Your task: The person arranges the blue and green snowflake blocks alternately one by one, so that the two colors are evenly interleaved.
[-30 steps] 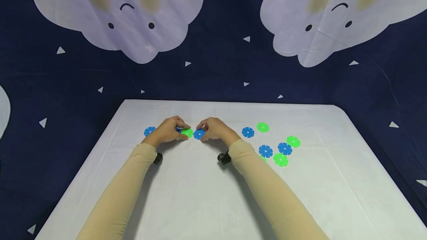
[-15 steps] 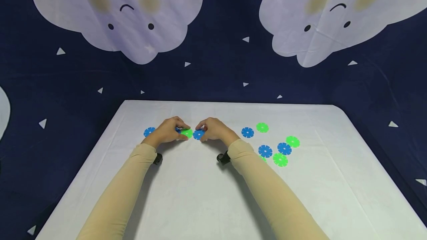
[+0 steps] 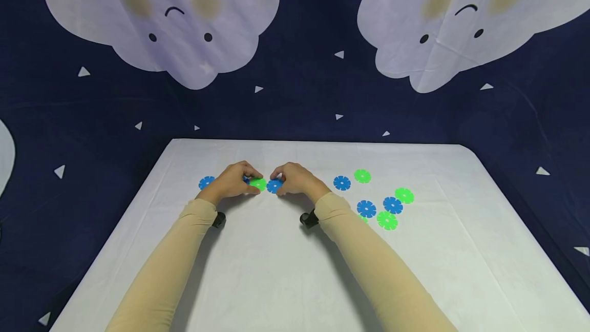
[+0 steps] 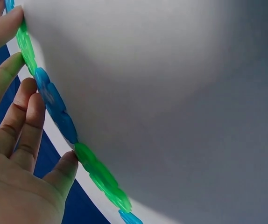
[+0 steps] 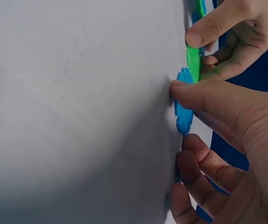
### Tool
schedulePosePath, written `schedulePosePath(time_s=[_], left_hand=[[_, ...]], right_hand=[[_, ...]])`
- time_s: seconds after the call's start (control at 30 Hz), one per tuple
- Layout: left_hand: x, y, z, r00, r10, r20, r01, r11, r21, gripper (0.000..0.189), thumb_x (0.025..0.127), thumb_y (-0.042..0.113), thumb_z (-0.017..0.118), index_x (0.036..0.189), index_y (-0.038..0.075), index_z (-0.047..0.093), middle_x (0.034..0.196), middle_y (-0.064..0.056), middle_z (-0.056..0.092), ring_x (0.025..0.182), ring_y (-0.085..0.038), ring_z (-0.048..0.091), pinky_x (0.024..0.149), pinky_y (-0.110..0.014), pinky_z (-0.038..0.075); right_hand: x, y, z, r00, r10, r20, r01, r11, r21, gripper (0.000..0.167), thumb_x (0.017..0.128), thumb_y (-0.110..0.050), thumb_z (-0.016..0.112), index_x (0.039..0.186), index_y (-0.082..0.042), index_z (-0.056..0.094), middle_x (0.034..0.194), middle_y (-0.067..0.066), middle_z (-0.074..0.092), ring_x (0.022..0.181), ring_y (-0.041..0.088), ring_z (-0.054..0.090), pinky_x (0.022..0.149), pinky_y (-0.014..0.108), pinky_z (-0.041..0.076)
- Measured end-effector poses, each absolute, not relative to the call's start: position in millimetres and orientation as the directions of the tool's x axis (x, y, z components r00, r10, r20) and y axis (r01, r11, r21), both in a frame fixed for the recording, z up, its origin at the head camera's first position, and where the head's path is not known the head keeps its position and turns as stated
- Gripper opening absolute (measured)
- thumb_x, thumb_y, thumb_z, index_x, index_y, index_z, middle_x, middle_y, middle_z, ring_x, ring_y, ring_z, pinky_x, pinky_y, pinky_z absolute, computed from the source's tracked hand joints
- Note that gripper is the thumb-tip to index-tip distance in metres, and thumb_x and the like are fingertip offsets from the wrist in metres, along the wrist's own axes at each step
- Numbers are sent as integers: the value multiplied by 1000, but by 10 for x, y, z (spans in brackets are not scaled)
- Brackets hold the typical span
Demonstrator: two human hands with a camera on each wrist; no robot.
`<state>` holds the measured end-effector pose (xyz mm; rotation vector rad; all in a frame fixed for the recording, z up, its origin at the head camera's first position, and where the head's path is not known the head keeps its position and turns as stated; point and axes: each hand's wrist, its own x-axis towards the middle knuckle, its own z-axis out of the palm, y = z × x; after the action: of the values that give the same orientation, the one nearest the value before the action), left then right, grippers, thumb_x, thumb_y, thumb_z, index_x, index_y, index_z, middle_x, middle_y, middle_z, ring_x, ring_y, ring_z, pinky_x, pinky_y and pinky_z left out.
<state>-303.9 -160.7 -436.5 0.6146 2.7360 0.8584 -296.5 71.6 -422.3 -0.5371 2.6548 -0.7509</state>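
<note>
Held green disc (image 3: 258, 184): toward the far edge of the white tabletop (image 3: 286, 270), between left thumb and index finger.
Left hand (image 3: 232, 181): pinching the held green disc at its rim, remaining fingers spread.
Right hand (image 3: 297, 178): just right of the held green disc, pinching the held blue disc (image 3: 274, 186) between thumb and index finger, other fingers bent.
Meeting of the two: right beside each other (cannot tell whether interlocked).
To the left of the held green disc: neighbouring blue disc (image 4: 54, 105), middle green disc (image 4: 101, 177), then end blue disc (image 3: 207, 182) — strung end to end, partly covered by the left hand in the head view.
Well to its right: upper blue disc (image 3: 342, 183) near upper green disc (image 3: 362, 176).
Farther right, nearer the person: a cluster — lower blue disc (image 3: 366, 209), outer blue disc (image 3: 393, 205), outer green disc (image 3: 404, 195), lower green disc (image 3: 387, 221), plus sleeve-hidden green disc (image 3: 364, 220).
Beyond the held green disc: dark blue backdrop (image 3: 313, 91) with pale clouds.
</note>
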Motion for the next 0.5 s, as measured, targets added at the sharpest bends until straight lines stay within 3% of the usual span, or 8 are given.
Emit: schedulePosePath(time_s=[0.17,0.4,0.5], left_hand=[[-3042,-1595,-4353,-891,445,-84,326,760,562,45,87,21,91,128,8,78,131,-14,66,119,-30,64,112,-52,52],[-3061,-1568,-4342,-884,463,-68,358,764,537,48,88,27,91,130,9,77,126,-13,68,117,-31,63,110,-53,52],[-3063,-1544,-4351,-874,482,-54,383,755,532,50,87,28,91,131,8,76,124,-13,69,116,-32,62,108,-53,53]], right_hand=[[-2979,751,-4203,-866,-457,-205,-293,794,-533,55,89,-19,89,141,-17,70,126,9,73,110,21,64,102,42,55],[-2991,925,-4129,-862,-474,-181,-314,778,-544,56,90,-22,88,142,-15,69,123,11,72,99,20,64,90,36,56],[-2995,1044,-4082,-864,-475,-167,-319,774,-547,54,92,-21,86,142,-13,69,125,13,72,102,22,64,95,38,55]])
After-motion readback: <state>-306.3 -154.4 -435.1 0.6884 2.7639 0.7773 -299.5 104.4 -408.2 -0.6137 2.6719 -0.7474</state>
